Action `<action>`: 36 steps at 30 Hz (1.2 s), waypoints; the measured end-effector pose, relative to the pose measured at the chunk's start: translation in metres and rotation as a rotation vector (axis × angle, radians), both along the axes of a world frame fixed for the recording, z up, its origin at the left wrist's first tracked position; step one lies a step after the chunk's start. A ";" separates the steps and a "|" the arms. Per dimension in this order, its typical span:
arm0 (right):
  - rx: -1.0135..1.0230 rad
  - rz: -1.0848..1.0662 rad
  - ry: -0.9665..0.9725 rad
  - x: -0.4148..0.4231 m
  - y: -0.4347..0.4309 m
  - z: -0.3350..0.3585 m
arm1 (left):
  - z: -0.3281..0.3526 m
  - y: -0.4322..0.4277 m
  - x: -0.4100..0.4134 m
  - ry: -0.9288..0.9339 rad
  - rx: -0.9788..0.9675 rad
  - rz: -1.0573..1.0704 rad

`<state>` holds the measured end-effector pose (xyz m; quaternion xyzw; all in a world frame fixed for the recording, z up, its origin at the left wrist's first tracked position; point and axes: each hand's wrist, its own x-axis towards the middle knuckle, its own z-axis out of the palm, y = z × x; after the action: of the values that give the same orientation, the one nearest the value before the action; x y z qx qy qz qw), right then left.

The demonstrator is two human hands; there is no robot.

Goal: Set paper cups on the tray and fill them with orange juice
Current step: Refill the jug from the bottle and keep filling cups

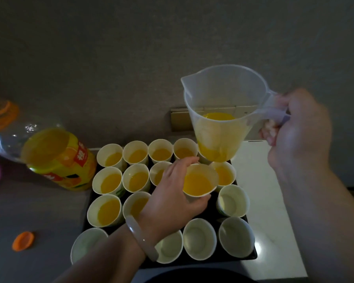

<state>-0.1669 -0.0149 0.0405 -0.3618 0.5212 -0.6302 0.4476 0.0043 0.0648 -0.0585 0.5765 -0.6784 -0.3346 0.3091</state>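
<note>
Left hand fingers curled round filled cup over tray. Right hand grips jug handle, jug at cup's 1 o'clock.

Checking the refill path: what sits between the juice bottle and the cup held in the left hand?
In the head view, filled paper cups on the tray stand between the bottle and the held cup, gripped by the left hand.

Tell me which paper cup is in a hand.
The juice-filled cup gripped by the left hand, just below the jug; no other cup is held.
</note>
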 end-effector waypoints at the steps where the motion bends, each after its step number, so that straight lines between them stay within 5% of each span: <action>1: -0.003 -0.001 -0.006 -0.002 0.000 -0.001 | -0.002 0.000 -0.003 -0.006 0.002 -0.010; 36: -0.018 0.059 -0.016 -0.027 -0.010 -0.014 | -0.023 -0.025 -0.021 -0.668 0.007 -0.319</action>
<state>-0.1939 -0.0249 0.0268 -0.3759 0.5010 -0.6242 0.4669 -0.0167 0.0398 -0.0819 0.5421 -0.8220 -0.1741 0.0128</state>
